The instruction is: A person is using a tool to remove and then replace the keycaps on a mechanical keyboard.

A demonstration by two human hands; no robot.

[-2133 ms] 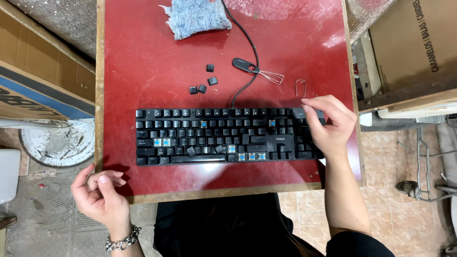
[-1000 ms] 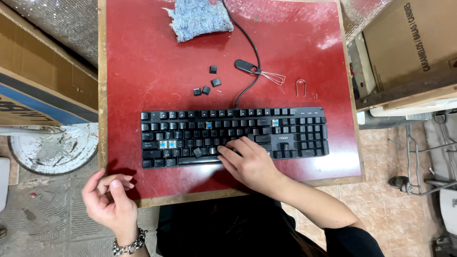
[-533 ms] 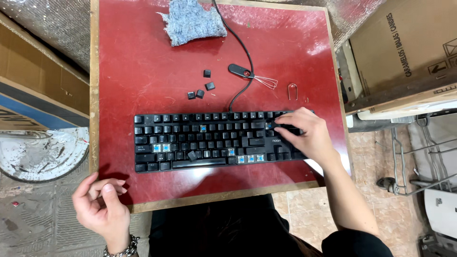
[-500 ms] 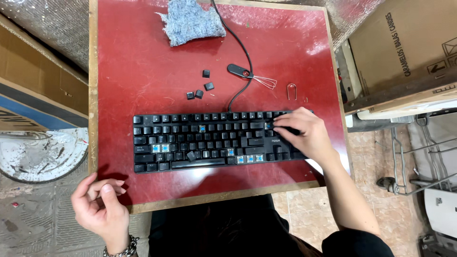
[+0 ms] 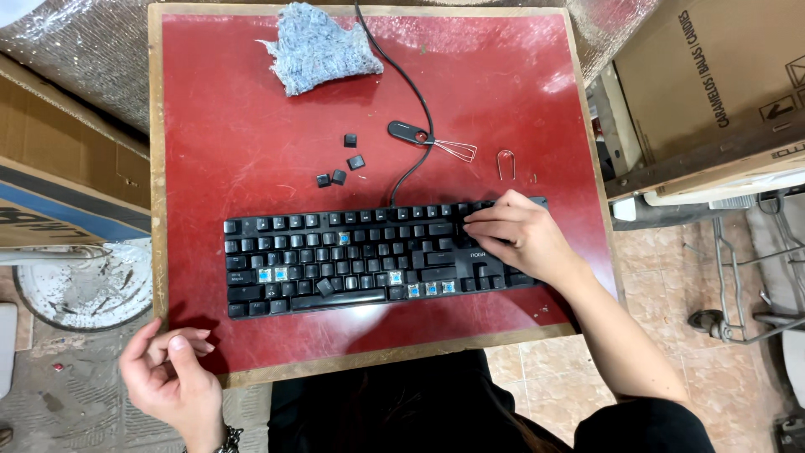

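Note:
A black keyboard (image 5: 352, 260) lies across the red table top (image 5: 251, 126). Several of its keys are off, which leaves blue switches (image 5: 272, 274) bare, and one loose cap (image 5: 324, 287) sits tilted on the lower row. My right hand (image 5: 520, 239) rests on the keyboard's right end, its bent fingertips on the upper keys. My left hand (image 5: 172, 373) hovers off the table's front left corner, fingers loosely curled with the thumb laid over them. Whether it holds anything is hidden. Several loose black keycaps (image 5: 356, 162) lie behind the keyboard.
A wire keycap puller with a black handle (image 5: 407, 132) and a bent wire clip (image 5: 505, 162) lie behind the keyboard, beside its cable (image 5: 402, 75). A grey-blue rag (image 5: 323, 46) sits at the back. Cardboard boxes (image 5: 713, 75) flank the table, and a white dish (image 5: 75, 285) sits on the floor.
My right hand went from the keyboard's right end to its front middle, then back to the right end, where it has stayed for the last half second. My left hand barely moved.

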